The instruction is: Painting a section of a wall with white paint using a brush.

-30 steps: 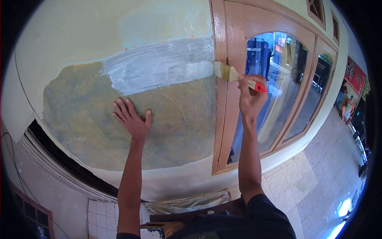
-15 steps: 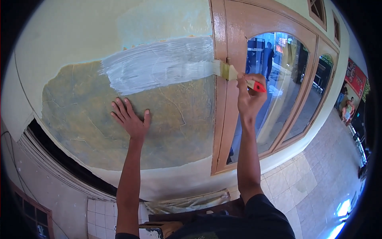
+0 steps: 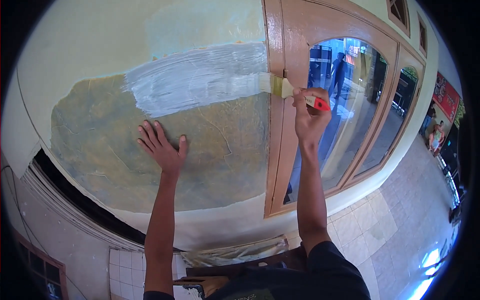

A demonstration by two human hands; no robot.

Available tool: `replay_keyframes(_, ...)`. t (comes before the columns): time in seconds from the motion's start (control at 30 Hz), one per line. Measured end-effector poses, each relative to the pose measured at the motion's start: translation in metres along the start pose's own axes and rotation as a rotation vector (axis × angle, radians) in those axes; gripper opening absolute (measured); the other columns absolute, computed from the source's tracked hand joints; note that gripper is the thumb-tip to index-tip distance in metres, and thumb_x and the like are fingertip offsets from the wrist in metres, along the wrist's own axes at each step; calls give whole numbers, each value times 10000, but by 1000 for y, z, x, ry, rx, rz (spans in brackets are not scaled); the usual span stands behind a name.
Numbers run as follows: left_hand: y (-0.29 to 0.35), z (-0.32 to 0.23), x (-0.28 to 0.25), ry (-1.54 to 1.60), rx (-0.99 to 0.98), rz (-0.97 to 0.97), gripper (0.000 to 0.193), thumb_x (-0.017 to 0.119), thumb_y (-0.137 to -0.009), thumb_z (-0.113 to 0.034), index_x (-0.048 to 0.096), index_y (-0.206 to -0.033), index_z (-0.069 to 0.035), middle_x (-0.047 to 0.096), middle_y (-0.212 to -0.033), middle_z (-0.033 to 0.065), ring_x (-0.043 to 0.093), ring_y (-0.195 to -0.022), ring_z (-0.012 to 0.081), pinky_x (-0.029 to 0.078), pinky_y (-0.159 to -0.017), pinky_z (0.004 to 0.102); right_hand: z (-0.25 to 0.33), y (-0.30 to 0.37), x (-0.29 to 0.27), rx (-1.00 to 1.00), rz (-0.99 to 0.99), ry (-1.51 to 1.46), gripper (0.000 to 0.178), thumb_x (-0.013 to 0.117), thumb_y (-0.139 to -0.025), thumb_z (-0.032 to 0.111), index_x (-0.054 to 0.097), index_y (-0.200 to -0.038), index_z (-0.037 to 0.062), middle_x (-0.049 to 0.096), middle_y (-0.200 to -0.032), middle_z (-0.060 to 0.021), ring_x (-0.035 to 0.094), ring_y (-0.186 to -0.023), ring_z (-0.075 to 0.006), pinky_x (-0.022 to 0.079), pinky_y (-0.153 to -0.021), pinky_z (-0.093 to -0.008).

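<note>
My right hand [image 3: 312, 116] grips a paintbrush [image 3: 282, 87] by its pale, red-tipped handle. Its bristles press on the right end of a streaky white paint band [image 3: 195, 75], close beside the brown window frame. Below the band lies a bare, grey-brown patch of wall [image 3: 215, 155] with fine cracks. Flat against that patch rests my left hand [image 3: 164, 150], fingers spread and holding nothing, its fingertips just under the lower edge of the paint.
A brown wooden frame [image 3: 278, 165] with arched glass panes [image 3: 345, 100] stands to the right. Under the patch, at lower left, runs a dark gap [image 3: 85, 192]. Crumpled sheeting [image 3: 235, 254] lies below the wall. Farther right, a person [image 3: 436, 139] sits beyond the tiled floor [image 3: 365, 230].
The paintbrush in my right hand has moved slightly left, its bristles coming off the frame's edge onto the white paint. My left hand stays flat at the same place on the wall.
</note>
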State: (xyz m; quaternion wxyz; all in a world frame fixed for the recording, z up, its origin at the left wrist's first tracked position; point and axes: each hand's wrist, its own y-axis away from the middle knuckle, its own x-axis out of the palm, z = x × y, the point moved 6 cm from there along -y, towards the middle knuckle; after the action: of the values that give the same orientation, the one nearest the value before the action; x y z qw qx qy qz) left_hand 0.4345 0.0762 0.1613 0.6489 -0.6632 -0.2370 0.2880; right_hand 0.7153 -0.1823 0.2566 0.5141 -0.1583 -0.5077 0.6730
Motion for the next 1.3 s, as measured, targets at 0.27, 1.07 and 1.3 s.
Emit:
replay_keyframes(0.27,-3,2,-1,-8,8,-6,826,456,-982,-563,286,-1552,11,218,-1630,256,136,-1526,442,53,-1189,624,9,1,2,49,-17,-157,151,743,-907,42,594,-935,36,645,-907,-48,596,-771,-70,486,-668,-224)
replay_keyframes(1.07,2,1,6,3,-3,-10,821,446,-983,-568,282,-1561,-8,219,-1635,243,141,-1524,442,51,-1189,623,27,7,5,-260,-180,-58,158,755,-801,-68,629,-840,20,646,-825,-83,611,-711,-176,473,-650,-286)
replay_keyframes(1.3,0,6,3,-2,5,-14,812,443,-985,-563,289,-1558,-9,229,-1632,243,144,-1524,442,54,-1190,622,29,36,10,-471,13,274,169,760,-785,-78,643,-848,25,654,-824,-113,639,-715,-231,487,-648,-310)
